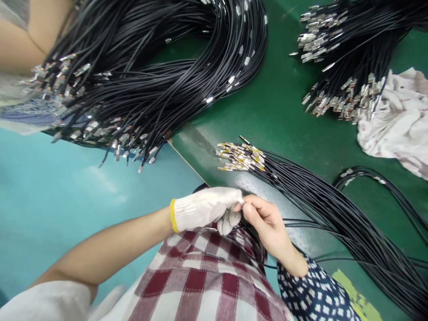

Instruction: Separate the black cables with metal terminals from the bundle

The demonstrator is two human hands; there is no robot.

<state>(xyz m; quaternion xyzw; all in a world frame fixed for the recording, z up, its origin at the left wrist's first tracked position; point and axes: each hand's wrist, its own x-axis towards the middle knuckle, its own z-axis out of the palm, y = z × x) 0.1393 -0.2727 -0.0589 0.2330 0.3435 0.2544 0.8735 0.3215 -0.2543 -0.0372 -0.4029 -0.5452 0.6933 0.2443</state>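
Note:
My left hand (207, 208) wears a white knit glove with a yellow cuff and is closed around a small metal terminal on a black wire. My bare right hand (267, 225) pinches the same terminal (241, 201) from the other side, fingertips touching the glove. Thin black wires (247, 249) trail from the hands down over my checked lap. Just above the hands lies a bundle of black wires (321, 200) whose metal ends carry yellow tape (240, 157), on the green table (274, 102).
A large coil of black wires with bare metal terminals (150, 76) hangs over the table's left edge. More terminal bundles (341, 58) lie at the top right beside a crumpled white cloth (397, 120). Another person's arm (20, 40) shows at the top left. The teal floor (67, 191) is at the left.

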